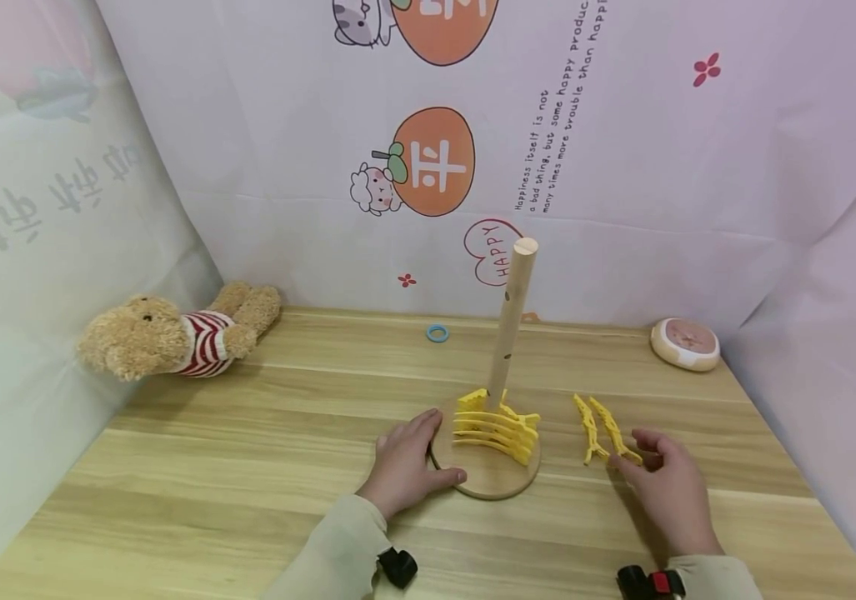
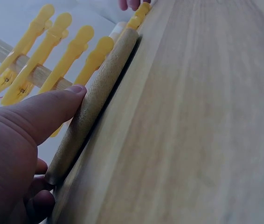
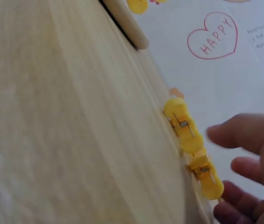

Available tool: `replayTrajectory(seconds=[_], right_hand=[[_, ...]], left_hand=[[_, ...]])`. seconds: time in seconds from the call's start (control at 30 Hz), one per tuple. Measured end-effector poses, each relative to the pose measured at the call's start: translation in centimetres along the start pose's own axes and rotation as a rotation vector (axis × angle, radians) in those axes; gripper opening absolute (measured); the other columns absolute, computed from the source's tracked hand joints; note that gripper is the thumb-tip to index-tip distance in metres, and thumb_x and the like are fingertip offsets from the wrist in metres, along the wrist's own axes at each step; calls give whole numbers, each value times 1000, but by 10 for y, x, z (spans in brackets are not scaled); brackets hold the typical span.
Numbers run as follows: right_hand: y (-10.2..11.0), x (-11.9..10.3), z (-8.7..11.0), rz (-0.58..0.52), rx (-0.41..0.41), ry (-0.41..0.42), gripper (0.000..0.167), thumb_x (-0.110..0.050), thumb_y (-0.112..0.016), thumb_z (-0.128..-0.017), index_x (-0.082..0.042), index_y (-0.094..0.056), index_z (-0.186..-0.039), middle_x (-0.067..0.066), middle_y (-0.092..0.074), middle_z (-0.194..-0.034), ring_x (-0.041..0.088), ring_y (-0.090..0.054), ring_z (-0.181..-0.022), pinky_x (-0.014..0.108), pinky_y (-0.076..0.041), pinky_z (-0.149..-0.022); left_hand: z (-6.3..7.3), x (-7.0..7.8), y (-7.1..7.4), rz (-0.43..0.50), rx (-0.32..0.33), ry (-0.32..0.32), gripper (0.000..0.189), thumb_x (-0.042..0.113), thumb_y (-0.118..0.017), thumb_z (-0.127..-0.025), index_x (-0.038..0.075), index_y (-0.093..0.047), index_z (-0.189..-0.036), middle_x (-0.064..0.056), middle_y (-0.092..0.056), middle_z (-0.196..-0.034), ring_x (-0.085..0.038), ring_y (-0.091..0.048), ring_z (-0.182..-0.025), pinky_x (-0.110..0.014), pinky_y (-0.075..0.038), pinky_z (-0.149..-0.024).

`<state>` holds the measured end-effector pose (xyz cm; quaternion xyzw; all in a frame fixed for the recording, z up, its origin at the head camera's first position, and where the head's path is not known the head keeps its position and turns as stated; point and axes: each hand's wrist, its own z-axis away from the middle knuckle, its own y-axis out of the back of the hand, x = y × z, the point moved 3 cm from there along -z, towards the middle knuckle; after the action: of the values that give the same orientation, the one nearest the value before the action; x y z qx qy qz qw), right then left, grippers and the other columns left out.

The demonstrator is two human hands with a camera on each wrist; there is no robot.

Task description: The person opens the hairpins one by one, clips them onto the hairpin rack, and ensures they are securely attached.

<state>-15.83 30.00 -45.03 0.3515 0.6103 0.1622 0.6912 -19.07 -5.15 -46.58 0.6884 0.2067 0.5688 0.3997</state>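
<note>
A wooden stand has a round base (image 1: pixel 493 483) and an upright post (image 1: pixel 512 312). Several yellow alligator hair clips (image 1: pixel 495 429) are clamped low on that post, one above another. With its thumb over the base's top and fingers at its edge, my left hand (image 1: pixel 407 467) grips the stand from the left; the left wrist view shows the thumb (image 2: pixel 59 109) beside the lowest clip. Two loose yellow hair clips (image 1: pixel 598 427) lie to the right of the stand. My right hand (image 1: pixel 666 485) is at their near ends, its thumb and fingers spread around the right one without pinching it.
A teddy bear (image 1: pixel 180 337) in a striped top lies at the back left of the wooden table (image 1: pixel 247 467). A small blue ring (image 1: pixel 438 333) sits behind the stand. At the back right is a rounded cream-and-pink object (image 1: pixel 686 343). Printed cloth walls (image 1: pixel 285 150) enclose the table.
</note>
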Motion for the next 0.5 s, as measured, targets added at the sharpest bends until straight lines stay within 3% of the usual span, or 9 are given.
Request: replayTrajectory(seconds=[0.1, 0.23, 0.5], right_hand=[[0, 6, -2, 29, -52, -33, 67, -34, -74, -91, 6, -50, -140, 31, -51, -137, 43, -51, -120, 57, -41, -97], [3, 13, -4, 70, -52, -59, 68, -33, -73, -90, 6, -49, -140, 32, -48, -139, 46, -45, -127, 61, -34, -103], [11, 19, -7, 125, -21, -87, 64, -36, -73, -90, 7, -56, -133, 31, -54, -133, 47, -50, -121, 61, -38, -98]], left_hand=[[0, 0, 0, 0, 0, 0, 94, 57, -78, -80, 10, -42, -153, -4, -39, -159, -33, -40, -139, -53, -28, -100], [-1, -1, -1, -4, -1, 0, 94, 57, -78, -80, 10, -42, -153, -5, -39, -159, -34, -40, -139, -54, -28, -101], [0, -1, 0, 5, -3, 0, 94, 57, -78, -80, 10, -42, -153, -5, -38, -159, -34, -39, -140, -56, -26, -105]])
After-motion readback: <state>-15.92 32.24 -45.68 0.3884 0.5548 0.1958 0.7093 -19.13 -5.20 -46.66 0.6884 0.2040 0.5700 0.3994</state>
